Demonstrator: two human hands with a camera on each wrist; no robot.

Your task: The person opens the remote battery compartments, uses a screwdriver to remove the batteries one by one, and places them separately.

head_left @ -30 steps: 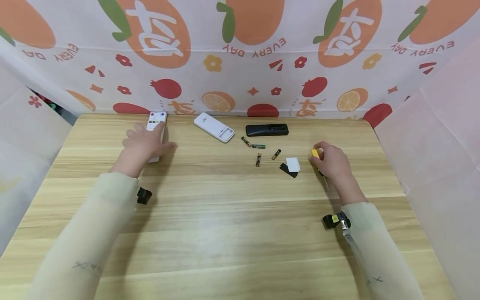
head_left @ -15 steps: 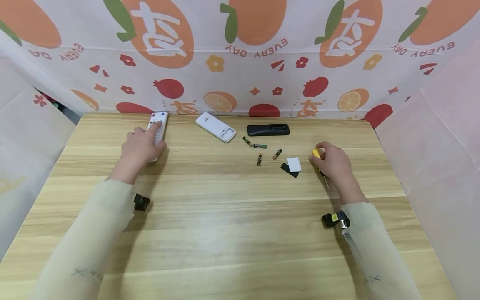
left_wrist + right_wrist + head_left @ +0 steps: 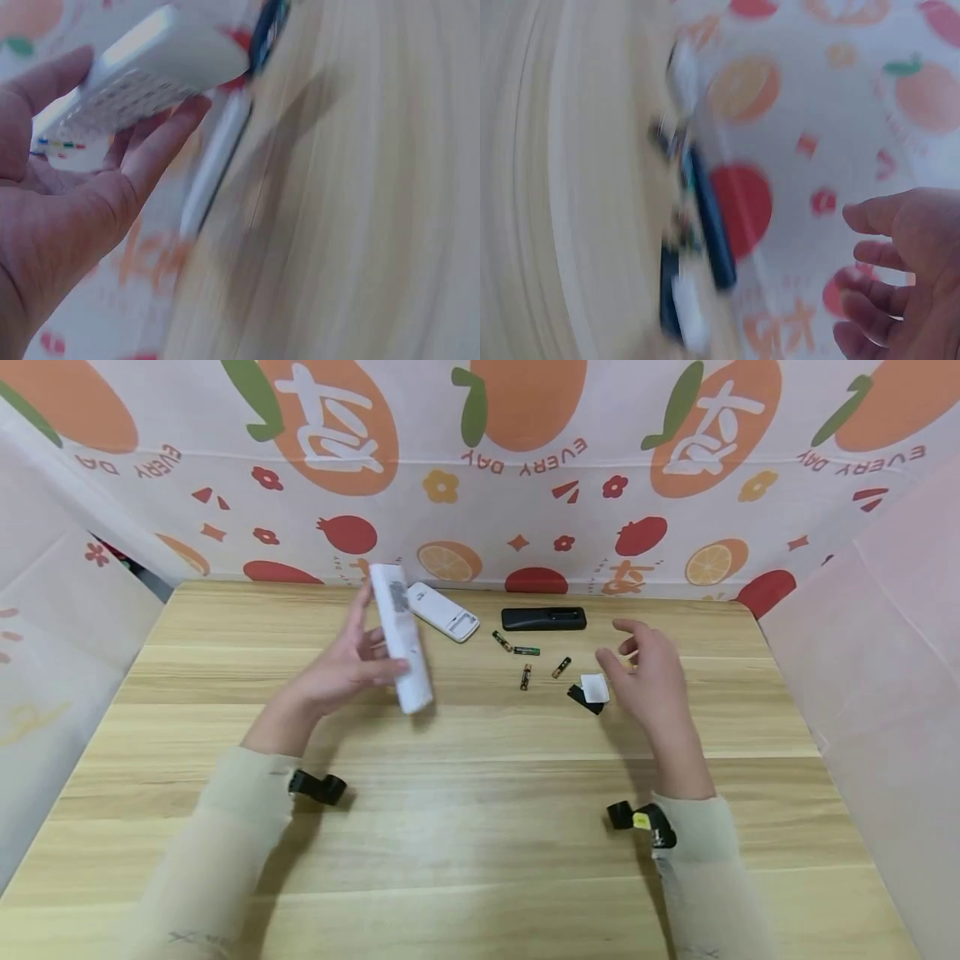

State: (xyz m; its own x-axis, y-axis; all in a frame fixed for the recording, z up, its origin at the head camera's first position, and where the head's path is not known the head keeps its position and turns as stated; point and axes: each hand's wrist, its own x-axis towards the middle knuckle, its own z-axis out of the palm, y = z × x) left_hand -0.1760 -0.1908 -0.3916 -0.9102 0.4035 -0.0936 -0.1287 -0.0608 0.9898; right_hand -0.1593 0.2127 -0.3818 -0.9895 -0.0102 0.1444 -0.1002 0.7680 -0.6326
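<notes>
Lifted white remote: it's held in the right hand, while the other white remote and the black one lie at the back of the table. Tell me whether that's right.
Not quite: the left hand holds the lifted white remote, not the right hand, as the head view shows. The other white remote and the black remote do lie at the back of the table.

Looks like smooth plastic on the held remote [image 3: 400, 628], lying white remote [image 3: 441, 610] and black remote [image 3: 531, 620], glossy on the first; shows softly shiny wood grain across the surface [image 3: 465, 852], matt cloth on the sleeves [image 3: 202, 852].
</notes>
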